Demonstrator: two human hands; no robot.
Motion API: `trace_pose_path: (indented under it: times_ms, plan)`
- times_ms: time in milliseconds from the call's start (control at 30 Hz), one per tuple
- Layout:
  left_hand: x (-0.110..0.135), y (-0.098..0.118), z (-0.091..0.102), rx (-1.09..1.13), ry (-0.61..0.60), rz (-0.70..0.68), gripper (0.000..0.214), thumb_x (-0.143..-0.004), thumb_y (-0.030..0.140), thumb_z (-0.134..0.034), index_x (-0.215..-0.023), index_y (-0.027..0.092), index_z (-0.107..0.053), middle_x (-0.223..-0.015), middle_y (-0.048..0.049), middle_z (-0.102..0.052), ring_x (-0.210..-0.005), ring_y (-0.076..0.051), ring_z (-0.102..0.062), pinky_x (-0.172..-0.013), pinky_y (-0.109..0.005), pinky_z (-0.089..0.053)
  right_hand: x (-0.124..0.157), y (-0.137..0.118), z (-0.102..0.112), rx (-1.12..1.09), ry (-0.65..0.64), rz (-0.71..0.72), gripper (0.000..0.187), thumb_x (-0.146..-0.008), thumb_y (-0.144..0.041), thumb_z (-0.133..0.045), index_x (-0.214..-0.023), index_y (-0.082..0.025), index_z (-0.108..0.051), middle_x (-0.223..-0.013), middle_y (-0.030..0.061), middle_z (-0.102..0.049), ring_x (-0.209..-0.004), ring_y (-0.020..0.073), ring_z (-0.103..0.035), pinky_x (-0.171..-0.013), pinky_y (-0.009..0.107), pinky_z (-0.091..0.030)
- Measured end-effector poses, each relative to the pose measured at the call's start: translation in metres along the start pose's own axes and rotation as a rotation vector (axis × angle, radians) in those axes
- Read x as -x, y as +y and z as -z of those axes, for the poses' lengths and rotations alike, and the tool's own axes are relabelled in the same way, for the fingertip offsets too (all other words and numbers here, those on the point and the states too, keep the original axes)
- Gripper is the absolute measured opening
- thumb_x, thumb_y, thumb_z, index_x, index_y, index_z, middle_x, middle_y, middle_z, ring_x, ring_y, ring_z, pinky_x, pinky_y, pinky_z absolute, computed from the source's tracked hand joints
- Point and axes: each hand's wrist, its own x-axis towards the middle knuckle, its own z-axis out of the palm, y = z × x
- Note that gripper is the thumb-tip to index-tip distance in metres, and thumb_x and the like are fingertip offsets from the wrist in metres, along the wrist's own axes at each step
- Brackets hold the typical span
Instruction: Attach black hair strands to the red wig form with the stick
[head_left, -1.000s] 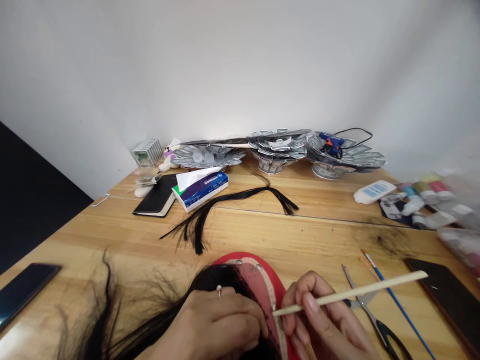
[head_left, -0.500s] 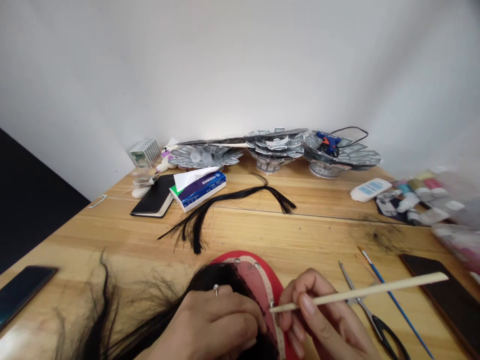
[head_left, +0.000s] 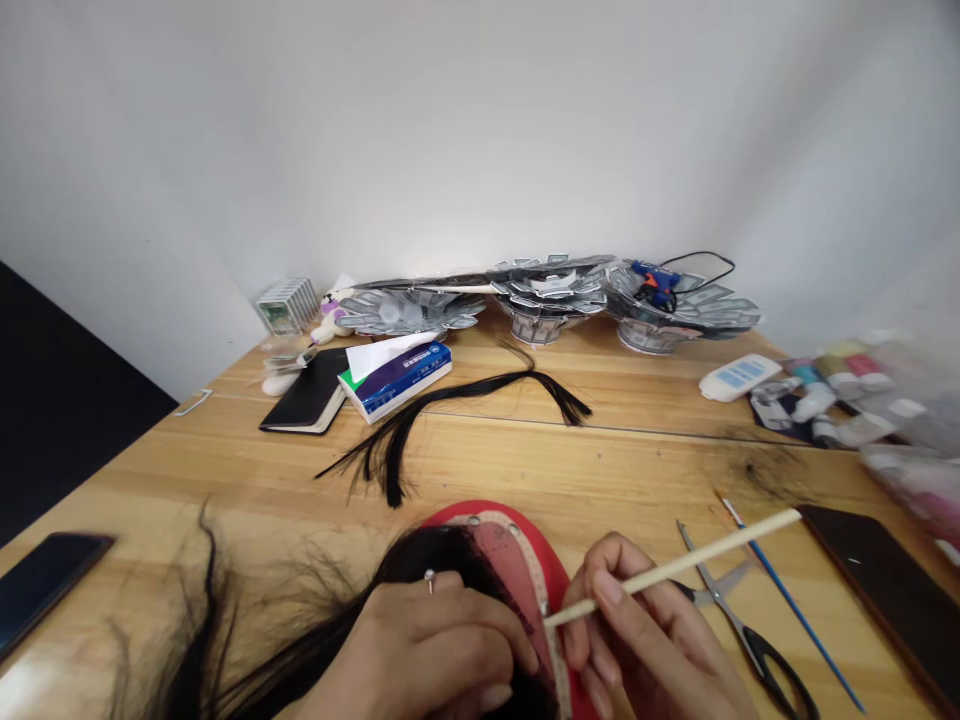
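My left hand (head_left: 435, 650), a ring on one finger, presses down on black wig hair (head_left: 247, 650) that covers a red rounded form (head_left: 559, 572) with a pinkish lace cap (head_left: 510, 560) pinned on it. My right hand (head_left: 645, 640) pinches a long pale wooden stick (head_left: 690, 562). The stick's tip touches the lace edge next to my left fingers. The hair spreads to the left over the wooden table (head_left: 600, 470).
Scissors (head_left: 742, 630) and a blue brush (head_left: 787, 600) lie right of my hand, beside a dark tablet (head_left: 885, 590). A loose black hair strand (head_left: 450, 410), tissue pack (head_left: 397, 372), black notebook (head_left: 307, 395), phone (head_left: 45, 580), paint bottles (head_left: 840, 400) and silvery paper bowls (head_left: 555, 295) sit farther back.
The stick's far end has swung upward and inward as my right hand tilted it; its tip stays at the lace edge. My left hand stays on the hair.
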Motion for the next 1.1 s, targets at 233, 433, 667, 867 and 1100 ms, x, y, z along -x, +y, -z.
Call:
trace_pose_path:
  times_ms: [233,433,667,867,1100]
  plan:
    - [0.000,0.000,0.002,0.354,0.110,0.135,0.029,-0.102,0.036,-0.048,-0.080,0.019,-0.058,-0.084,-0.0018,-0.075,-0.076,-0.011,-0.070,-0.071,-0.016,-0.052,-0.005,0.003,0.001,-0.055,-0.029,-0.010,0.033,-0.085,-0.045,-0.074,-0.074,-0.017,-0.059,-0.056,-0.0007,-0.064,-0.042,0.0061,-0.046,-0.044,0.017,-0.038]
    - [0.000,0.001,0.000,0.237,0.066,0.070,0.023,-0.103,0.030,-0.047,-0.089,0.020,-0.061,-0.088,-0.0045,-0.077,-0.083,-0.013,-0.072,-0.081,-0.018,-0.053,-0.007,0.007,0.004,-0.150,-0.067,0.006,0.029,-0.087,-0.042,-0.072,-0.079,-0.018,-0.060,-0.056,0.0001,-0.065,-0.040,0.0053,-0.039,-0.040,0.015,-0.032]
    - [-0.001,0.006,0.000,0.240,0.115,0.088,0.020,-0.102,0.030,-0.050,-0.087,0.020,-0.060,-0.096,-0.0052,-0.076,-0.088,-0.014,-0.071,-0.082,-0.018,-0.053,-0.001,0.002,-0.004,-0.051,-0.028,0.032,0.031,-0.088,-0.045,-0.071,-0.078,-0.018,-0.058,-0.059,-0.0004,-0.065,-0.045,0.0065,-0.045,-0.046,0.017,-0.036]
    - [-0.001,0.006,-0.004,0.299,0.136,0.096,0.025,-0.102,0.033,-0.049,-0.082,0.022,-0.058,-0.089,-0.0011,-0.077,-0.079,-0.012,-0.072,-0.074,-0.018,-0.053,0.001,-0.002,-0.007,0.043,-0.025,0.059,0.037,-0.088,-0.051,-0.069,-0.078,-0.018,-0.058,-0.060,0.0001,-0.065,-0.045,0.0064,-0.046,-0.047,0.019,-0.034]
    - [-0.001,0.006,-0.003,0.296,0.147,0.125,0.026,-0.102,0.035,-0.049,-0.083,0.021,-0.059,-0.084,-0.0007,-0.075,-0.077,-0.012,-0.070,-0.074,-0.016,-0.052,0.000,0.001,-0.004,0.037,-0.041,0.044,0.036,-0.087,-0.050,-0.070,-0.078,-0.018,-0.058,-0.059,-0.0003,-0.064,-0.044,0.0067,-0.046,-0.046,0.020,-0.031]
